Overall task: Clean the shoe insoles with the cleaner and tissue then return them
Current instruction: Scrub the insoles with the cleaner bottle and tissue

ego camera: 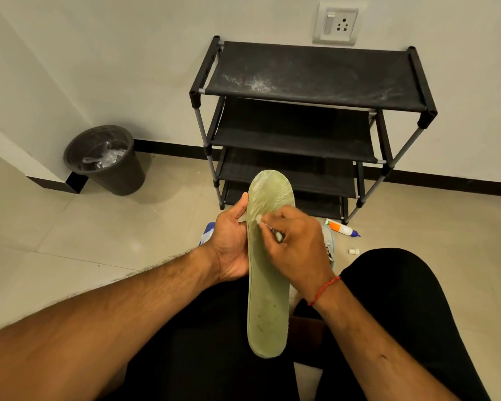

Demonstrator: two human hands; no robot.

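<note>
The pale green insole (pixel 268 273) is held lengthwise over the person's lap, its toe end pointing away toward the rack and its heel end nearest the body, above the black trousers (pixel 388 328). The forward part of its surface looks shiny and streaked, with a mesh texture showing; the heel half is duller with a few small dark specks.

The left hand (pixel 232 244) cups the insole's left edge around the middle, palm turned up beneath it and thumb pressed against the rim, so it is gripping the insole. The right hand (pixel 298 244) lies over the insole from the other side, fingers curled shut around a small wad of white tissue (pixel 260 220) that peeks out at the fingertips and touches the insole surface. A red thread (pixel 324 290) circles the right wrist.

Just beyond the right hand, on the tiled floor (pixel 99 227), lies a white cleaner bottle (pixel 340 227) with an orange label and a blue tip, on its side. A small white cap (pixel 353 251) rests close by it. Part of a light-coloured shoe (pixel 330 247) shows past the right hand's knuckles, mostly hidden. Beyond the left hand a bit of something blue and white (pixel 206 234) shows on the floor; I cannot tell what it is.

Further out past both hands stands a black shoe rack (pixel 315 73) against the wall, its top shelf dusty. Well off to the left hand's side sits a dark waste bin (pixel 122 175) with clear plastic inside. A wall socket (pixel 336 24) is above the rack.
</note>
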